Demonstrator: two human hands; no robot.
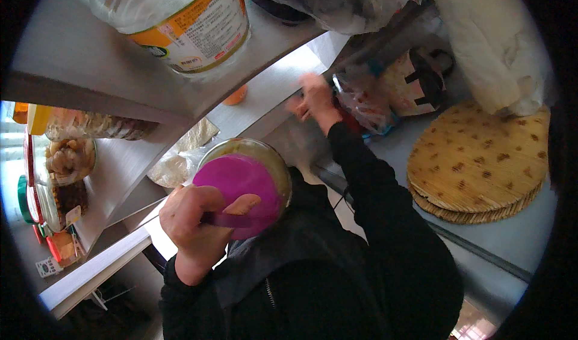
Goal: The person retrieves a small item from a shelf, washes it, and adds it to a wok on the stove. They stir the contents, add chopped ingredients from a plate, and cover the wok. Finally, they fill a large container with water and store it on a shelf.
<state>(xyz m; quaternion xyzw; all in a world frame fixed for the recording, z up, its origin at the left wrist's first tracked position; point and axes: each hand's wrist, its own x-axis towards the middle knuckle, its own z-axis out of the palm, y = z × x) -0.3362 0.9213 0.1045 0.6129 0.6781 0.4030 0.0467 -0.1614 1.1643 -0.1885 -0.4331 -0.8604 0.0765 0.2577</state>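
Observation:
My left hand [194, 222] grips the dark handle of a purple round lid or cup [246, 182], thumb lying across it. Directly behind the purple piece shows the round rim of a clear container [275, 159] with a yellowish inside; how the two are joined is hidden. My right hand [316, 96] is raised beside the pale shelf edge, near a clear plastic package [361, 101]. Motion blurs its fingers, so whether they hold anything does not show.
A large clear plastic bottle [189, 28] stands on the upper shelf. Jars of food [70, 159] and bagged grain [171, 168] are at left, with an orange round thing [235, 95] further back. Round woven mats [478, 159] lie at right under a whitish bag [492, 46].

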